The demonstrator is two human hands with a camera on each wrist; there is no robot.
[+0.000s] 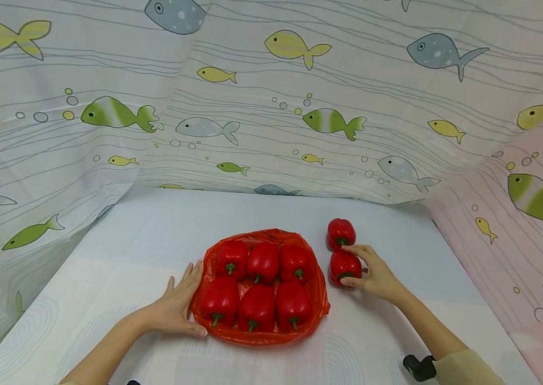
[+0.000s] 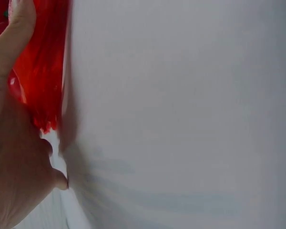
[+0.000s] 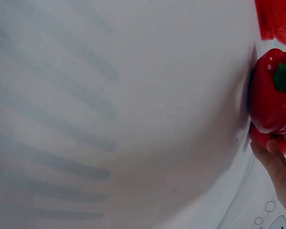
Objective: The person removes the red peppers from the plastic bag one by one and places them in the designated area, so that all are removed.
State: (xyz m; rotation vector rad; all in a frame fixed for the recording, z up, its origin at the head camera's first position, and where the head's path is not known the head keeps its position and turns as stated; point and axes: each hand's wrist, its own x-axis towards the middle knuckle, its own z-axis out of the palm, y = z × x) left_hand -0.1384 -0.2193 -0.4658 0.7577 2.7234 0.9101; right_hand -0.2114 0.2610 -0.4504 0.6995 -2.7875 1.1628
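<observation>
Several red bell peppers with green stems lie in two rows in an open red plastic bag (image 1: pixel 276 339), its rim rolled down around them. My left hand (image 1: pixel 175 307) rests with fingers spread against the bag's left side; in the left wrist view the thumb lies along the red plastic. To the right of the bag, my right hand (image 1: pixel 378 274) holds a red bell pepper (image 1: pixel 343 266) between thumb and fingers. Just behind it stands another red bell pepper (image 1: pixel 341 232). The right wrist view shows the held bell pepper (image 3: pixel 271 100) close up, with fingers below it.
Everything lies on a white table cover (image 1: pixel 155 240) with faint arc patterns. Fish-printed curtains (image 1: pixel 271 107) enclose the back and both sides. A black strap piece (image 1: pixel 419 368) sits near the right sleeve (image 1: pixel 466 369).
</observation>
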